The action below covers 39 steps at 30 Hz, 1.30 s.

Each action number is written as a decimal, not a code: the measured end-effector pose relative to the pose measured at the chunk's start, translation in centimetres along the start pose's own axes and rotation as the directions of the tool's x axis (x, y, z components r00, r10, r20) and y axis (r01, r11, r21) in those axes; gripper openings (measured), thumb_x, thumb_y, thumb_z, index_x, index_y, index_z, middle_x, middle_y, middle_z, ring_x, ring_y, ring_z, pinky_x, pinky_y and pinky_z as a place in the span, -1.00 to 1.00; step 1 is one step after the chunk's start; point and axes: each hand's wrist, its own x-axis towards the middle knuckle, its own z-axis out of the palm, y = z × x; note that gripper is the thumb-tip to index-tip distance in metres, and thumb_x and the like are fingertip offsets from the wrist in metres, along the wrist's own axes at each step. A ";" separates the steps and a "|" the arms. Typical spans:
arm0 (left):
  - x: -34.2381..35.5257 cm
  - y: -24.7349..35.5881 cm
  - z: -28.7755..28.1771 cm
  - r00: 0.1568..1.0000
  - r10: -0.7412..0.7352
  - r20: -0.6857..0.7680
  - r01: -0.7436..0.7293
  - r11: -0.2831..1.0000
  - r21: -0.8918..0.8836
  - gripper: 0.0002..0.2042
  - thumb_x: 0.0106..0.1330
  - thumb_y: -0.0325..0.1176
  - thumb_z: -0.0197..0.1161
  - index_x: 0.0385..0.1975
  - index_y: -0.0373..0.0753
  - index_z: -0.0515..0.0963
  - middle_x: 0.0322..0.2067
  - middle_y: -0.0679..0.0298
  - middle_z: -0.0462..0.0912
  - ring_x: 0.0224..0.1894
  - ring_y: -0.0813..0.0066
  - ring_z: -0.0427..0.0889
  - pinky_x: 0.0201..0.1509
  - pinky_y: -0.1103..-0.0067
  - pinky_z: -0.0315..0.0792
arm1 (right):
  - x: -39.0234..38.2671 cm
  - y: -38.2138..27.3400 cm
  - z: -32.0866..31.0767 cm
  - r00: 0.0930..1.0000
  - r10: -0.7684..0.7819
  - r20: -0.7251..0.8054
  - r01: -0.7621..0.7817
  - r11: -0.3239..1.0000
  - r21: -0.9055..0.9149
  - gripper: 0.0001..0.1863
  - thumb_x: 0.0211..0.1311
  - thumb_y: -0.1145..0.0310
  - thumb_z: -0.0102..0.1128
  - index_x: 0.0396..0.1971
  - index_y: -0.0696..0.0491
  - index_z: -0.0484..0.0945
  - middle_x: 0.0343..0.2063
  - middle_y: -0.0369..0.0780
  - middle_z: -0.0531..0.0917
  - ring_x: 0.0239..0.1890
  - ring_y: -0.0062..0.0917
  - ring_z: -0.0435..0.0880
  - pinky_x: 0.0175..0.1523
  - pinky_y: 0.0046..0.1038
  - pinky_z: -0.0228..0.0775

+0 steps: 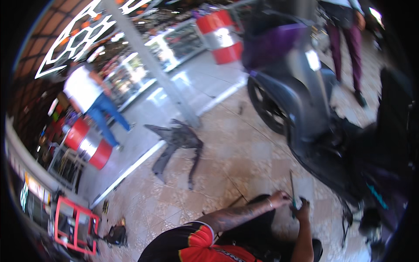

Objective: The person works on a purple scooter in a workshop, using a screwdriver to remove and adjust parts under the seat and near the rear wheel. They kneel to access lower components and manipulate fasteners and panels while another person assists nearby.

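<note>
Grey scooter (301, 100) stands on tiles; beside it, left hand (280, 199) and right hand (301, 208) pinch a thin screwdriver (292, 187), seemingly readying it; next it needs aiming at a fastener.

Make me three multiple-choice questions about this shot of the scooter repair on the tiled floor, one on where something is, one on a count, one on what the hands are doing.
1. Where does the dark plastic panel lie?
A. On the floor, left of the scooter
B. On the scooter's seat
C. In the red frame cart

2. How many red and silver drums are in view?
A. One
B. Two
C. Four

3. What are the person's hands doing?
A. Resting flat on the floor
B. Both gripping a thin tool
C. Holding a drum

Answers:
1. A: the panel lies on the tiles by the pole, left of the scooter.
2. B: one drum stands at the top and another drum at the left.
3. B: the left hand and right hand close round a thin tool.
</note>
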 end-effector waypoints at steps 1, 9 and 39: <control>-0.2 -0.3 0.0 1.000 -0.014 0.004 0.014 0.999 -0.040 -0.81 0.25 -0.33 0.39 -0.29 -0.33 0.70 -0.41 0.24 0.75 -0.37 0.54 0.69 -0.24 0.53 0.59 | -0.6 1.2 1.9 0.961 0.278 0.020 -0.273 0.955 -0.119 0.00 -0.26 0.15 0.68 0.25 0.10 0.33 0.04 0.12 0.52 0.18 -0.03 0.48 0.22 -0.02 0.41; -1.3 -2.0 -1.1 0.998 -0.067 -0.003 0.065 0.975 -0.213 -0.85 0.29 -0.41 0.35 -0.24 -0.35 0.63 -0.43 0.29 0.68 -0.46 0.60 0.62 -0.37 0.60 0.54 | -2.1 2.6 1.2 0.839 0.416 0.350 -0.526 0.784 0.328 -0.47 0.10 0.31 0.39 0.07 0.10 0.44 -0.31 -0.07 0.65 -0.39 -0.35 0.68 -0.32 -0.33 0.59; -5.9 11.3 3.4 0.870 0.064 0.488 0.343 0.634 -0.694 -0.83 0.46 -0.44 0.16 -0.04 -0.28 0.56 -0.29 0.26 0.65 -0.28 0.49 0.61 -0.13 0.52 0.55 | -28.0 -5.0 -25.4 0.884 0.468 0.001 -0.384 0.724 0.573 -0.65 0.39 0.13 0.29 -0.16 0.15 0.71 -0.48 -0.41 0.60 -0.38 -0.75 0.47 -0.30 -0.57 0.33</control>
